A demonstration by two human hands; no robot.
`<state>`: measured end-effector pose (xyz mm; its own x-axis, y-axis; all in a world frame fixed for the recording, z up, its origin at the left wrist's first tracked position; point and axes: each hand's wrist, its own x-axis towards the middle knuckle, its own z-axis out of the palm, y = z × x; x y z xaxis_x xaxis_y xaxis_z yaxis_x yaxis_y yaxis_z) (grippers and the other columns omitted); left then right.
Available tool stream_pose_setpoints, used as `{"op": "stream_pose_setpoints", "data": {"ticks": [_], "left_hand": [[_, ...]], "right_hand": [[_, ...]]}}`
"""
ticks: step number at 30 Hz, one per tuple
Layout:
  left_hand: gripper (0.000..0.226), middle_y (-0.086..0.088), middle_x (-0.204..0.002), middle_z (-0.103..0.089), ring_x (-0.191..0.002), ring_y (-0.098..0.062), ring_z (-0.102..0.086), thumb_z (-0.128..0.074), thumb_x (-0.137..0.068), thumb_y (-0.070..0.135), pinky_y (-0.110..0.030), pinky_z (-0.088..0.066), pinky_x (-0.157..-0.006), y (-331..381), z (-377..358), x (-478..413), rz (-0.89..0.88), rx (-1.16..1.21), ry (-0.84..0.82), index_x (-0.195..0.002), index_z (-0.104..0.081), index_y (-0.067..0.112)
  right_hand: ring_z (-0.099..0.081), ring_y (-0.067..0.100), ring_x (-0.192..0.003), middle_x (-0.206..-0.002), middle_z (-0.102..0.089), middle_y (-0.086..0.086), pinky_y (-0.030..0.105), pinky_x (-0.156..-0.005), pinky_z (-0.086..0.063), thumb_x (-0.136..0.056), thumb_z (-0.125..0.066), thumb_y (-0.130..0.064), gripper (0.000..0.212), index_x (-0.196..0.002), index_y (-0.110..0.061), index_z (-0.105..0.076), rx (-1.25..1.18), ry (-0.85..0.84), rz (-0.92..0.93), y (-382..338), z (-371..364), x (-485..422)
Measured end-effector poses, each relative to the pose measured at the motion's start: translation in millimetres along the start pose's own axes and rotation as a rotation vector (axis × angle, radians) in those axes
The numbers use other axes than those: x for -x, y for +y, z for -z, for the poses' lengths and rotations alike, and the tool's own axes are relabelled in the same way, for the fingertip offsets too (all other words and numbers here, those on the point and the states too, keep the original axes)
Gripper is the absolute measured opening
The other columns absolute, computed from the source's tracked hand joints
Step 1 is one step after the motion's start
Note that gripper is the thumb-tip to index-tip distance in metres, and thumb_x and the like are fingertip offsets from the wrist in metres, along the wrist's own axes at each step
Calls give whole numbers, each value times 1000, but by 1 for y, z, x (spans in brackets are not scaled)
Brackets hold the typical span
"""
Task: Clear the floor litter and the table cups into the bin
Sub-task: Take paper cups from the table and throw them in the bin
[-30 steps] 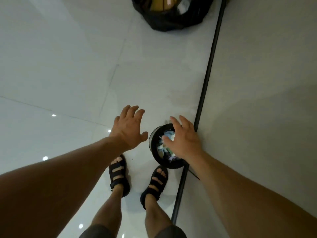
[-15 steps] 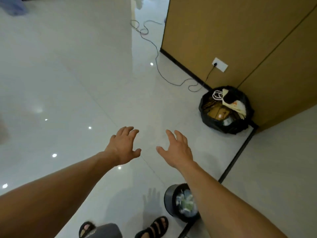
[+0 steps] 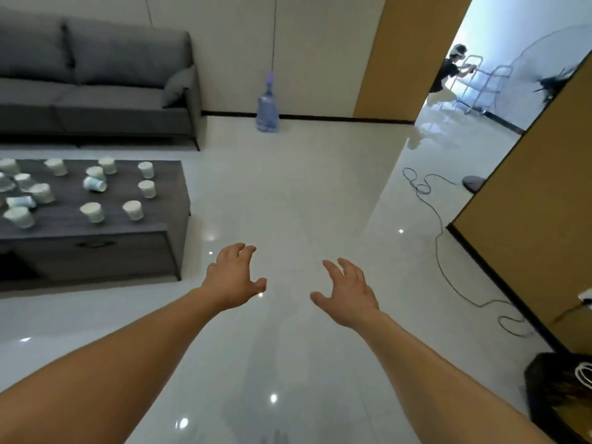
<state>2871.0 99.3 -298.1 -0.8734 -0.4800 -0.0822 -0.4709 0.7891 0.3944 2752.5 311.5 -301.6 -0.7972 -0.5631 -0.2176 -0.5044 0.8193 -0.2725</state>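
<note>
Several white paper cups (image 3: 93, 212) stand or lie scattered on the low dark grey table (image 3: 96, 243) at the left. My left hand (image 3: 232, 277) and my right hand (image 3: 350, 294) are stretched out over the white tiled floor, fingers spread and relaxed, holding nothing. Both hands are well to the right of the table. A black rubbish bag (image 3: 559, 384) with paper and white cord in it sits at the lower right by the wall. The small round bin is out of view.
A grey sofa (image 3: 93, 81) stands behind the table. A blue water bottle (image 3: 267, 105) is at the far wall. A cable (image 3: 440, 225) trails over the floor along the tan wall (image 3: 525, 225). Another person (image 3: 448, 70) crouches in the doorway.
The view has swung up from the small bin at my feet to the room, bringing the table, cups and sofa into sight. Both hands stay empty and spread.
</note>
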Motion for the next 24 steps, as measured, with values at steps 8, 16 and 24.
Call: {"op": "stream_pose_setpoints", "data": {"ticks": [8, 16, 24], "left_hand": [[80, -1, -152, -27, -140, -24, -23, -64, -80, 50, -48, -33, -109, -98, 48, -59, 283, -8, 90, -146, -29, 21], [80, -2, -153, -26, -141, -24, -21, -66, -81, 48, -48, -31, -111, -163, 99, -119, 530, 49, 222, -147, -28, 20], [82, -1, -153, -26, -141, -21, -23, -66, -81, 48, -42, -31, -112, -258, 112, -152, 662, 102, 279, -147, -28, 20]], "right_hand": [[-5, 21, -148, -162, -9, -1, 47, -114, -29, -88, -53, -58, 82, -154, -31, -14, 25, -49, 248, -98, -5, -146], [-11, 25, -147, -161, -11, 1, 46, -112, -33, -87, -54, -58, 82, -154, -30, -15, 71, -120, 518, -192, -2, -270], [-15, 26, -146, -161, -13, 2, 46, -111, -34, -87, -57, -55, 82, -153, -31, -14, 134, -206, 671, -305, -37, -346]]}}
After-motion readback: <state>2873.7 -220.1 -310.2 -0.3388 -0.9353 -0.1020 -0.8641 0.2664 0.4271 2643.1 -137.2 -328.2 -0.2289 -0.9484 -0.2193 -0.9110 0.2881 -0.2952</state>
